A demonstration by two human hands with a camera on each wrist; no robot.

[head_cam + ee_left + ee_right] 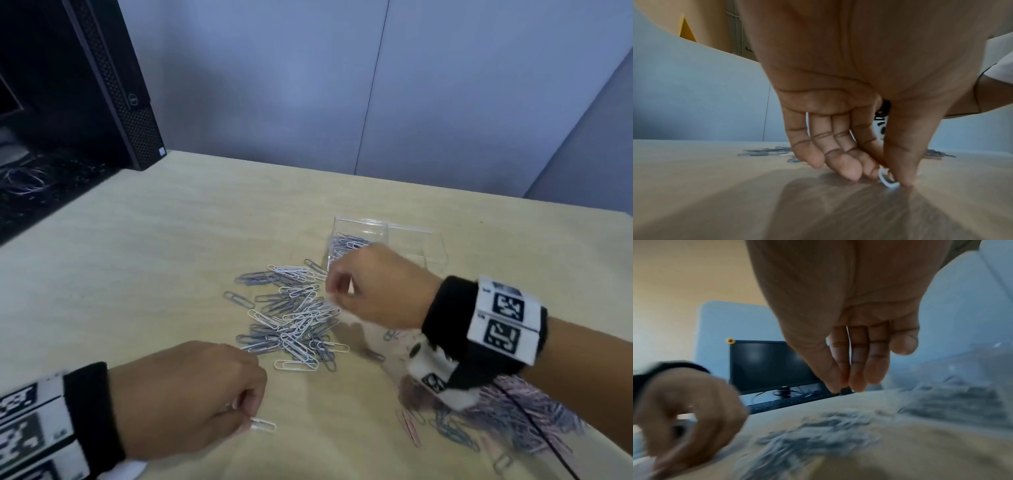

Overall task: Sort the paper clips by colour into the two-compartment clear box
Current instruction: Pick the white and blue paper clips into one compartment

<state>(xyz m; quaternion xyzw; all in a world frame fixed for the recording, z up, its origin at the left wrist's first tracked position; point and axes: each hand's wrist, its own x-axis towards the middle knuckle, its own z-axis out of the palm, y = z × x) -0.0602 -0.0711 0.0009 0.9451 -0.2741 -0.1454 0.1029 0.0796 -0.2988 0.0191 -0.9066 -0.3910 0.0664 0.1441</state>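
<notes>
Clear box [404,230] beyond right hand [373,287]; grey clips in its left compartment. Mixed pile [291,318] between hands. Right hand: grip indeterminate, blurred. Left hand [191,394] pinches white clip [263,425] against table; lift clear, carry to unfilled compartment.

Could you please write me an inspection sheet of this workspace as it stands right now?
Surface: pale wood-grain table, matt.
Job's things: clear box at the far side; left compartment holds grey clips, right one looks empty. Mixed grey and white clip pile in the middle.
Clutter: second clip heap with pink ones, near right, blurred.
Grippers: left hand pinches a white paper clip against the table; right hand hangs over the pile by the box, fingers bunched, too blurred to tell whether it holds anything.
Cables: tangle of wires beside the table, far left.
Surroundings: black computer tower, grey partition panels, monitor and keyboard.
</notes>
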